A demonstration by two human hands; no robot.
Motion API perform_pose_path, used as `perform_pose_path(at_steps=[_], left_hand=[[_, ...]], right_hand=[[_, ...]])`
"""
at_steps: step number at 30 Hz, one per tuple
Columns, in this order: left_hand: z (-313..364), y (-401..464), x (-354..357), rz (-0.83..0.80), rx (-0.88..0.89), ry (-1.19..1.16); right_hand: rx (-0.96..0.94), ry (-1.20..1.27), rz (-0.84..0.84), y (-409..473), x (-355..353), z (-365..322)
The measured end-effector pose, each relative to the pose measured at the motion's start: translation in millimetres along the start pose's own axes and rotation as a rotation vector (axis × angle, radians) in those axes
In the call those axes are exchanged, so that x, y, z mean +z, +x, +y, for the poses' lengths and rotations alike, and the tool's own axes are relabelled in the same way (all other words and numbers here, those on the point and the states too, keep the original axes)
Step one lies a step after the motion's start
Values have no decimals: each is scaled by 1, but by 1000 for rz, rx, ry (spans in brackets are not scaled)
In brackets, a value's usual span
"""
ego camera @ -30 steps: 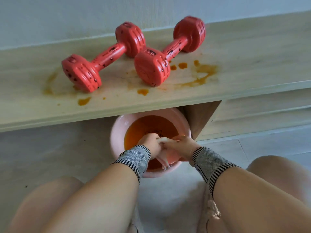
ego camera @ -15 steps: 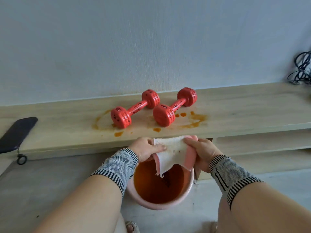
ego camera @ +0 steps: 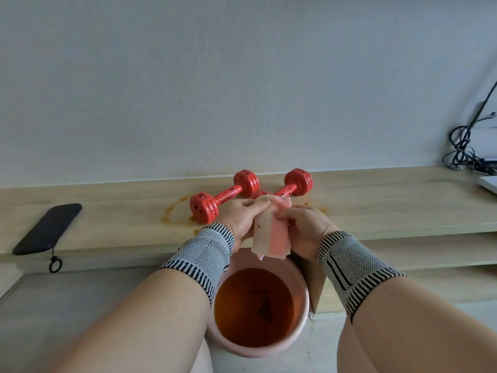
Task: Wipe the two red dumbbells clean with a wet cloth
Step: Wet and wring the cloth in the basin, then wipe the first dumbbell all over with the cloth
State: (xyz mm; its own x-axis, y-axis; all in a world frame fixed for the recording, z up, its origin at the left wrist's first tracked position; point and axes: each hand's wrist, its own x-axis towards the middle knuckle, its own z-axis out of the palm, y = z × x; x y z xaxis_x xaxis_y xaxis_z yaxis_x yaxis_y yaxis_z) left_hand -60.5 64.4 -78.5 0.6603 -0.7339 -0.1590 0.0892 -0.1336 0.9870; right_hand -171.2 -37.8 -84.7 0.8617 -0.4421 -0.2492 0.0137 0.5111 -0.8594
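Two red dumbbells lie on the low wooden shelf [ego camera: 390,205] among orange stains. The left dumbbell [ego camera: 224,195] shows whole; the right dumbbell [ego camera: 294,185] has its near end hidden behind my hands. My left hand [ego camera: 239,219] and my right hand [ego camera: 304,227] both pinch a wet pink and white cloth [ego camera: 271,232], folded and hanging between them above a pink basin [ego camera: 302,313] of orange-brown water on the floor.
A dark phone [ego camera: 48,228] with a strap loop lies at the shelf's left end. Black cables [ego camera: 462,149] and a white device [ego camera: 488,183] sit at the far right. A lower shelf step runs on the right. The wall stands close behind the dumbbells.
The cloth has come up out of the basin and is now folded narrower and held higher, in front of the dumbbells. The view has pulled back and tilted upward.
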Motion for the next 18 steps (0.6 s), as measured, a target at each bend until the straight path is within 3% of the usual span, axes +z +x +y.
perform_pose_path(at_steps=[5,7,10,14,18], left_hand=[[6,-2,-2,63,-7,-165],[9,-4,-3,20,-20,-251],[12,4,-6,51,30,-202],[3,20,-11,231,176,209],[-8,42,-16,396,173,697]], right_hand=[[-80,-255,246,3,0,-1],[-40,-228,204,5,-4,2],[61,-94,80,10,-2,5],[-22,-49,290,17,-7,-1],[-43,74,545,31,-41,-21]])
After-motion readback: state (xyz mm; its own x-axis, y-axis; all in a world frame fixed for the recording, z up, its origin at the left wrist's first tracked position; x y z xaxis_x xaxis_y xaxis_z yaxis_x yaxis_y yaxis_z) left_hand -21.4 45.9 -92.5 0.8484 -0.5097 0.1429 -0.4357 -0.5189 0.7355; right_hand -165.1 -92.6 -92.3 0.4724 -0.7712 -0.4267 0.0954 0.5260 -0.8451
